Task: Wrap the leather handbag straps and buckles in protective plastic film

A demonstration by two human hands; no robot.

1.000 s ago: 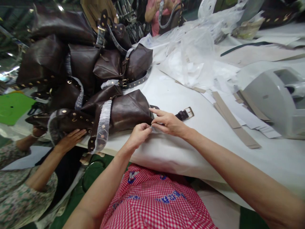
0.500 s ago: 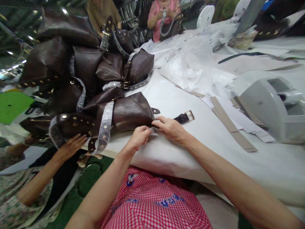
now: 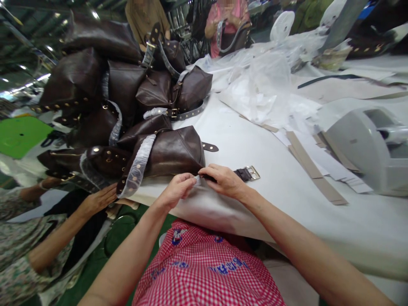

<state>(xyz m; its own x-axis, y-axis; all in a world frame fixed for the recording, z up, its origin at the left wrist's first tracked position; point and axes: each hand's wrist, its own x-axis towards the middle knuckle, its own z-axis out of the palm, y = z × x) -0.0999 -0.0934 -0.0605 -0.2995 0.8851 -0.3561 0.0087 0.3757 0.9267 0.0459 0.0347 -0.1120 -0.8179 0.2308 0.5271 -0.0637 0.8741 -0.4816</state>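
A dark brown leather handbag (image 3: 177,148) lies on its side at the table's near edge, one strap (image 3: 140,165) wrapped in clear plastic. Just right of it, my right hand (image 3: 223,180) is closed on a dark belt strap whose gold buckle (image 3: 253,173) sticks out beyond the knuckles. My left hand (image 3: 180,189) pinches a small piece of clear plastic film (image 3: 198,180) at the strap's left end; the fingertips of both hands are close together. A studded strap tab (image 3: 210,147) pokes out from behind the bag.
More brown bags (image 3: 73,80) are piled at the left. A co-worker's hand (image 3: 98,199) touches a bag beside me. Plastic film (image 3: 264,80), cardboard strips (image 3: 315,170) and a grey tape dispenser (image 3: 360,144) lie right. Two people stand across the white table (image 3: 236,136).
My left hand has drawn slightly left and down, with the plastic film showing more. More of the dark strap shows at my right fingertips. The whole view has shifted a little.
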